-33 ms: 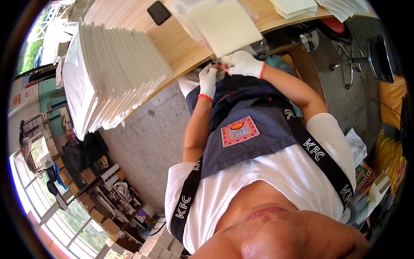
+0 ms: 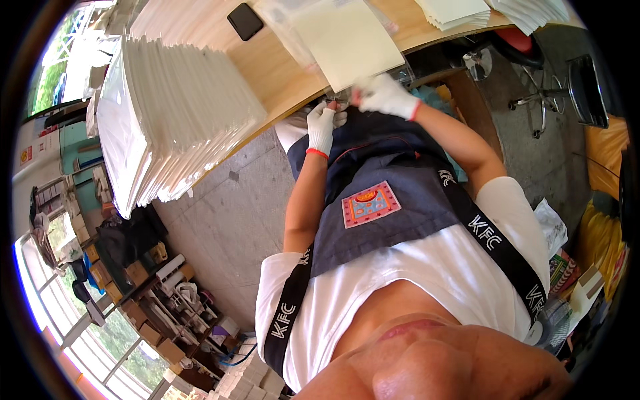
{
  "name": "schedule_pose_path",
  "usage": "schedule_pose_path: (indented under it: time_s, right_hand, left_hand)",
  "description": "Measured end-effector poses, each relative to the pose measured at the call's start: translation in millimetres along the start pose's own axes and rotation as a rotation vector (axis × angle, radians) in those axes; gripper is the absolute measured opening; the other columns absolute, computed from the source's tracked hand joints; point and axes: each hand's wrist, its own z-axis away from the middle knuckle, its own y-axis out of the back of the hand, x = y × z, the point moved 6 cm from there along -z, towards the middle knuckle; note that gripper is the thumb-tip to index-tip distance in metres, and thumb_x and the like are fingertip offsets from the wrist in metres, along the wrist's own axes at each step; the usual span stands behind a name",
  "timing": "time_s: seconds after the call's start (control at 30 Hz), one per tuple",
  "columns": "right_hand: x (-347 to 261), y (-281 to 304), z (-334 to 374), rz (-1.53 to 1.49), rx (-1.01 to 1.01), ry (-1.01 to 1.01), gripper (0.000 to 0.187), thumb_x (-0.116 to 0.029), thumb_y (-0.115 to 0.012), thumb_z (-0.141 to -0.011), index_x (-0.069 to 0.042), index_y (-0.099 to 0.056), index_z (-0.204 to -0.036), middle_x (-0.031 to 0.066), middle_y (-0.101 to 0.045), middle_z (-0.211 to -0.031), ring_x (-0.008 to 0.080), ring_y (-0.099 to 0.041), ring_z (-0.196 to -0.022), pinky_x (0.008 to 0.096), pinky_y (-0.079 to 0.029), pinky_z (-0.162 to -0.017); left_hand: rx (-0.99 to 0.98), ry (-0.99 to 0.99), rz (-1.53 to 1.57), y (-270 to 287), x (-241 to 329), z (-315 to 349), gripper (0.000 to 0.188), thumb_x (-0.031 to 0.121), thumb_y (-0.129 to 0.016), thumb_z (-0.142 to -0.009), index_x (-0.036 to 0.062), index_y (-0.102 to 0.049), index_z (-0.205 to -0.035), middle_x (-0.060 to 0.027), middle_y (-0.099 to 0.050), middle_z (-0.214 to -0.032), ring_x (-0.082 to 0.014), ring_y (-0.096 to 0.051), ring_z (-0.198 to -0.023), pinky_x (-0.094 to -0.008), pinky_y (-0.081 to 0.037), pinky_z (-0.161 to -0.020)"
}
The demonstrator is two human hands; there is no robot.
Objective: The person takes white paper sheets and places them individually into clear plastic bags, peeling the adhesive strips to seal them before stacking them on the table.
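Observation:
A cream sheet or thin stack of sheets (image 2: 350, 43) lies at the table's near edge, with clear plastic film (image 2: 283, 27) around its left side. My left hand (image 2: 321, 130), in a white fingertip-less glove with a red cuff, is closed just below the sheet's near left corner. Its thumb and finger pinch together by a bit of clear plastic; what they hold is too small to make out. My right hand (image 2: 388, 99), gloved the same way, is beside the sheet's near edge, apart from the left. Motion smears its fingers, so their grip is unclear.
A tall pile of white sheets in clear sleeves (image 2: 180, 113) stands at the table's left. Beyond it lies a black phone (image 2: 245, 21). More white stacks (image 2: 457, 12) rest at the far right of the wooden table (image 2: 280, 83). A wheeled chair (image 2: 587, 90) is on the right.
My right hand has moved to the right, away from my left hand, and its fingers are now blurred. The left hand stays nearly in place.

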Motion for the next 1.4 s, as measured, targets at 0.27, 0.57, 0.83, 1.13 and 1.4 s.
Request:
schedule_pose_path:
  time_s: [0.27, 0.57, 0.83, 1.13, 1.4]
  right_hand:
    - [267.2, 100.9, 215.1, 0.922, -0.174, -0.658, 0.029, -0.021, -0.048, -0.084, -0.010, -0.051, -0.111, 0.0168, -0.061, -0.095, 0.0302, -0.057, -0.081, 0.0352, -0.045, -0.072]
    - [61.2, 96.6, 82.3, 0.782, 0.493, 0.108, 0.040, -0.013, -0.063, -0.069, -0.015, -0.056, -0.108, 0.0085, -0.058, -0.106, 0.0265, -0.055, -0.099, 0.0373, -0.045, -0.081]
    - [73.4, 62.3, 40.5, 0.437, 0.436, 0.353, 0.010, -0.010, -0.068, -0.067, -0.010, -0.059, -0.072, 0.0063, -0.058, -0.081, 0.0269, -0.057, -0.075, 0.0372, -0.046, -0.067]
    - [138.7, 28.6, 41.7, -0.810, 0.928, -0.413, 0.027, -0.035, -0.052, -0.088, -0.009, -0.052, -0.082, -0.0022, -0.048, -0.061, 0.0083, -0.042, -0.049, 0.0245, -0.036, -0.044]
    - [95.0, 27.0, 41.4, -0.763, 0.471, -0.401, 0.030, -0.037, -0.054, -0.089, -0.012, -0.047, -0.075, -0.0034, -0.044, -0.054, 0.0049, -0.038, -0.042, 0.0204, -0.027, -0.036]
  left_hand:
    - [0.015, -0.228, -0.306, 16.8, 13.6, 15.2, 0.020, 0.019, -0.055, -0.090, -0.0009, -0.058, -0.093, -0.0103, -0.066, -0.086, -0.0133, -0.060, -0.063, -0.0243, -0.049, -0.056]
    - [0.044, -1.446, -1.437, -53.2, 88.5, 42.6, 0.032, 0.003, -0.068, -0.065, 0.0115, -0.063, -0.096, -0.0034, -0.059, -0.104, -0.0255, -0.055, -0.095, -0.0412, -0.045, -0.081]
    - [0.026, -1.145, -1.153, -23.2, 63.8, 37.2, 0.012, 0.007, -0.065, -0.074, 0.0075, -0.067, -0.086, -0.0041, -0.062, -0.081, -0.0214, -0.058, -0.078, -0.0335, -0.045, -0.071]
    - [0.166, -0.163, 0.604, 10.9, -12.7, -7.9, 0.011, 0.017, -0.057, -0.089, 0.0130, -0.052, -0.098, -0.0002, -0.059, -0.085, -0.0128, -0.056, -0.074, -0.0327, -0.048, -0.072]
    - [0.153, -0.608, -0.421, -34.1, 114.4, 56.5, 0.013, 0.012, -0.058, -0.086, 0.0013, -0.051, -0.084, 0.0035, -0.040, -0.065, -0.0062, -0.037, -0.059, -0.0214, -0.034, -0.053]
